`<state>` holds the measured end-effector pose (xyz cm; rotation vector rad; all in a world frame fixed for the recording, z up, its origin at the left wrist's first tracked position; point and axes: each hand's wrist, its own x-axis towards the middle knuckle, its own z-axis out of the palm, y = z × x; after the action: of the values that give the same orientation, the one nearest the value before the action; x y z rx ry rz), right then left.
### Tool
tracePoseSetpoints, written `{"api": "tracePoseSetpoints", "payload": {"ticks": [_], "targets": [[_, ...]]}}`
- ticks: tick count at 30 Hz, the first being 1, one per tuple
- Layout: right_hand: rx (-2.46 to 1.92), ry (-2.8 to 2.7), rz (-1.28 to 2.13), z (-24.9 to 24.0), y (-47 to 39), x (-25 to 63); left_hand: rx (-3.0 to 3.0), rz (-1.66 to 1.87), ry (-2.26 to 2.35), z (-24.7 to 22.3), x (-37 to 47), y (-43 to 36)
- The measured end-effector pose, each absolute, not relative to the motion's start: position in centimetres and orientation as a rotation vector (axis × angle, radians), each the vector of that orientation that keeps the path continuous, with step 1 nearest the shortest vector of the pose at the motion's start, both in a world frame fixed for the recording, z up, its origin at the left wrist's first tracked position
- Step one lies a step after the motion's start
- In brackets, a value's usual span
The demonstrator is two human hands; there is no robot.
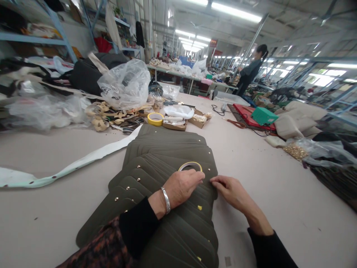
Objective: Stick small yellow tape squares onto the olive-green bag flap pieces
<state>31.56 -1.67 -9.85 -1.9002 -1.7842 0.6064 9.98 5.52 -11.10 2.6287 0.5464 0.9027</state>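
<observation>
Dark olive-green panels point(167, 147) lie fanned in an overlapping stack in front of me, several with small shiny metal studs. My left hand point(182, 186), with a silver bangle at the wrist, is over the upper middle of the stack. Its fingers are curved around the near side of a roll of yellow tape point(198, 164), whose lower part they hide. At the stack's right edge, my right hand point(230, 188) pinches the rim of a panel between thumb and fingertips, close to a stud. Small yellow tape bits point(199, 207) stick to panels lower down.
Another yellow tape roll point(155, 118) and small boxes of metal parts point(200, 118) stand beyond the stack. A white strip point(92, 158) runs leftward. Plastic bags point(125, 83) crowd the back left; a green box point(263, 116) sits back right. Farther off stands a person point(249, 72).
</observation>
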Motion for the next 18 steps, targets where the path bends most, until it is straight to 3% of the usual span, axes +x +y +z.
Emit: {"api": "tracePoseSetpoints", "payload": {"ticks": [8,18], "targets": [[-1.389,-1.867,0.169,-9.1,-2.4,27.7,2.584,1.007,0.512,-10.8,10.1,5.1],[-1.327,-1.940,-0.202,-10.5,-2.3,26.8,2.602,0.793,0.573,-10.5,9.9,4.8]]}}
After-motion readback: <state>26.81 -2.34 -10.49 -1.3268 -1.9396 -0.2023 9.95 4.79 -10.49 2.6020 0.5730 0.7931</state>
